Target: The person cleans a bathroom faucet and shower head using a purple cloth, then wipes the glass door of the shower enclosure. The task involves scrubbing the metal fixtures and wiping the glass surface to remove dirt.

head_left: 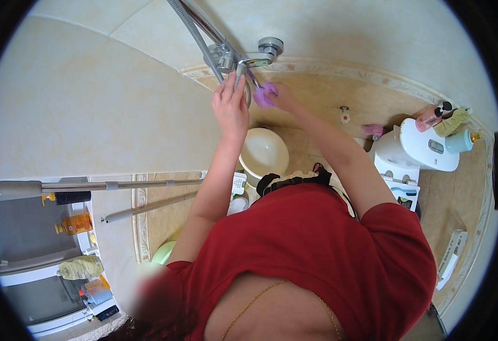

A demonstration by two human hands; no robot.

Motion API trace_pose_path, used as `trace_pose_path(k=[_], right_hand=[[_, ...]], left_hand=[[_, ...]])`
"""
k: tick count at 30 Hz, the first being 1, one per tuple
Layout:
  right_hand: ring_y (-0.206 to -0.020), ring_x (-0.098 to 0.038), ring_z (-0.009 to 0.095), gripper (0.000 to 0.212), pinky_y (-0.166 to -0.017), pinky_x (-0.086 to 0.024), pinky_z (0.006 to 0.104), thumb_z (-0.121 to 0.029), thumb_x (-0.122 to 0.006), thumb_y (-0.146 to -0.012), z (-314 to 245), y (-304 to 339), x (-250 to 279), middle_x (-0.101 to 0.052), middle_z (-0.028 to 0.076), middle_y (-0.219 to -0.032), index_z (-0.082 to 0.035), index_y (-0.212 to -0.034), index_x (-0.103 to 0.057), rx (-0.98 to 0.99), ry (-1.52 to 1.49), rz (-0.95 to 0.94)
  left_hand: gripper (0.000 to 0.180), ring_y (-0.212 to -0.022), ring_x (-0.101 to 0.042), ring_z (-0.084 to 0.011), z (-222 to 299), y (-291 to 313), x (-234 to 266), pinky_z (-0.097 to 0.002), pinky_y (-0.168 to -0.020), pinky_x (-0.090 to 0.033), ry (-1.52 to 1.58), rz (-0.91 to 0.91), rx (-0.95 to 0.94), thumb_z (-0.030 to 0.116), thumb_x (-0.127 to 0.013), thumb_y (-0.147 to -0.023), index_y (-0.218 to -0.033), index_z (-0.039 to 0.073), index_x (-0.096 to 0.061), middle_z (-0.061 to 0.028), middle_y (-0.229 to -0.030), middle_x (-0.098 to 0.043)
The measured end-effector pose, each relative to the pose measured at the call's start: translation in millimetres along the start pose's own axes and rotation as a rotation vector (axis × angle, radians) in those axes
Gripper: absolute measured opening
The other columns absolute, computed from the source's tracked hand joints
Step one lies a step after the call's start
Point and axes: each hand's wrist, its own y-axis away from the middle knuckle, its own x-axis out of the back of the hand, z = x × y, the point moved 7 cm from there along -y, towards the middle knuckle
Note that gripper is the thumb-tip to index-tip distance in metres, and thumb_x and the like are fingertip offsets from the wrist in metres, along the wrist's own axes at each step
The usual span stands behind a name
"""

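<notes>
Both my arms reach forward to a chrome shower mixer (226, 59) on the tiled wall. My left hand (230, 108) has its fingers stretched out, and their tips lie at the mixer's lever (241, 69). Just right of it, my right hand (283, 96) is closed on a crumpled purple cloth (265, 95). The cloth is up against a thin chrome pipe below the mixer; whether it wraps all the way around is hidden. A shower hose (189, 27) runs along the riser bar above my left hand.
Below my hands stands a cream basin (264, 152). To the right is a white toilet (425, 149) with bottles (459, 142) on its top. Metal poles (112, 186) cross the left side, near a window ledge holding several bottles (73, 224). A small wall valve (345, 116) is right of the mixer.
</notes>
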Motion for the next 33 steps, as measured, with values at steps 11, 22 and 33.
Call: trace_pose_path(k=[11,22,33], right_hand=[[-0.094,-0.061,0.038,0.031,-0.079,-0.051,0.044,-0.024,-0.057,-0.084,-40,-25,0,-0.059,0.021,-0.109,-0.004,-0.107,-0.061,-0.019,0.107,0.208],[-0.099,-0.063,0.024,0.034,-0.088,-0.049,0.0336,-0.017,-0.062,-0.088,24,14,14,-0.066,0.01,-0.109,-0.008,-0.121,-0.058,-0.226,-0.485,-0.139],[-0.126,-0.048,0.02,0.05,-0.108,-0.038,0.0379,-0.002,-0.056,-0.091,-45,58,61,-0.05,0.005,-0.136,-0.01,-0.139,-0.043,-0.362,-1.29,-0.289]], left_hand=[[0.045,-0.113,-0.052,-0.0309,6,-1,1,-0.0402,-0.096,-0.042,0.025,-0.011,0.018,0.0,-0.064,-0.077,-0.12,0.013,-0.063,-0.005,-0.131,-0.056],[0.045,-0.11,-0.053,-0.0311,-2,0,-2,-0.0405,-0.095,-0.041,0.018,0.013,-0.024,0.0,-0.065,-0.075,-0.119,0.013,-0.064,-0.0048,-0.131,-0.056],[0.044,-0.109,-0.053,-0.0303,-2,1,1,-0.0402,-0.095,-0.041,0.064,0.039,-0.039,0.001,-0.066,-0.075,-0.118,0.012,-0.064,-0.0041,-0.13,-0.057]])
